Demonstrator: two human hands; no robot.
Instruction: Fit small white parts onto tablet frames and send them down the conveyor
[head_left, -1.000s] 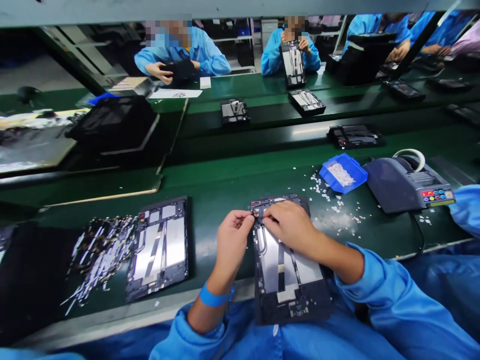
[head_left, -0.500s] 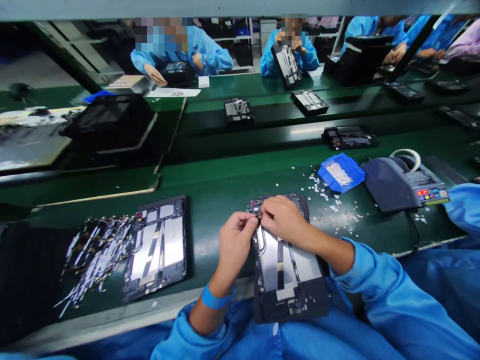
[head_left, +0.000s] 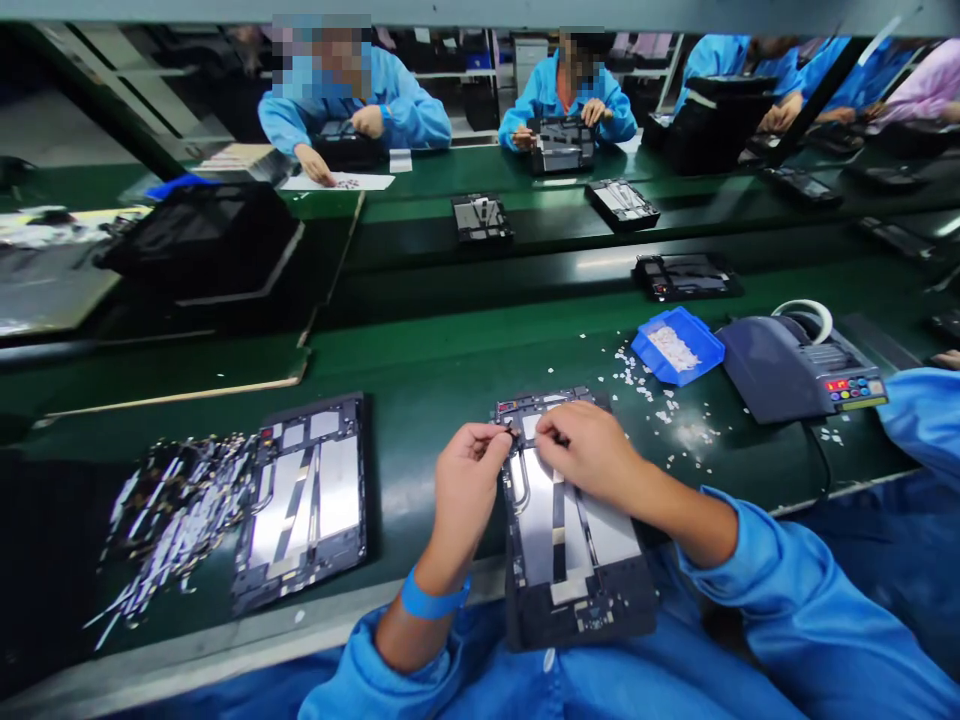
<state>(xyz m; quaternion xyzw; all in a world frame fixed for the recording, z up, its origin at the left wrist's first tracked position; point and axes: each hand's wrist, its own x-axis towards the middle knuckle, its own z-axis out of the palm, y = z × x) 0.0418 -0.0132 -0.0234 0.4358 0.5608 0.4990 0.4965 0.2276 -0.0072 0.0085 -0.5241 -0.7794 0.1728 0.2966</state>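
Note:
An opened tablet chassis with silver plates and black frame lies across the bench edge and my lap. My left hand is closed in a pinch at the chassis's upper left corner, on a small part I cannot make out. My right hand rests on the top of the chassis just beside it, fingers curled and pressed together over that same corner area. A second opened chassis lies flat to the left on the green belt.
A heap of thin silver and black strips lies at the left. A blue bin with white bits, scattered white scraps and a grey tape dispenser stand at right. Other people work across the far belt, which carries more chassis.
My right hand's fingertips have drawn slightly away from my left hand at the corner. The view has drifted a little; the people opposite have lowered their devices onto the far bench.

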